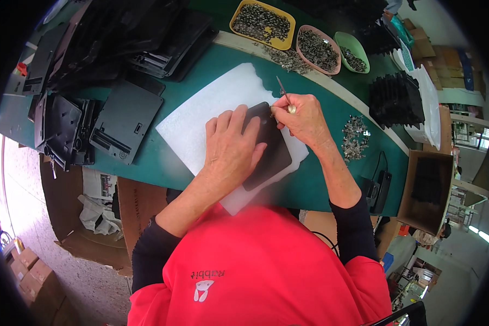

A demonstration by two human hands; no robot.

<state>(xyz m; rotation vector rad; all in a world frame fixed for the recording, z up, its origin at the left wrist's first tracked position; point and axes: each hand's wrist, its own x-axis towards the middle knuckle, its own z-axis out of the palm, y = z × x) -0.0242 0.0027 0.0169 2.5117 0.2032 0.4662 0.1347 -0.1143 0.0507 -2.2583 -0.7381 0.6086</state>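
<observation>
A dark, flat rectangular panel with rounded corners lies on a white foam sheet. My left hand rests flat on the panel, its fingers spread. At the panel's far right corner, my right hand is closed in a pinch. It grips a thin, pointed metal tool, the point sticking up away from the panel. A small pale, round part shows between those fingers. Whether the fingertips also hold a small piece against the panel's edge is hidden.
Small metal parts fill a yellow tray, a pink tray and a green tray at the back. More loose metal parts lie right. Black housings are piled left; black parts are stacked right. Cardboard boxes flank the green table.
</observation>
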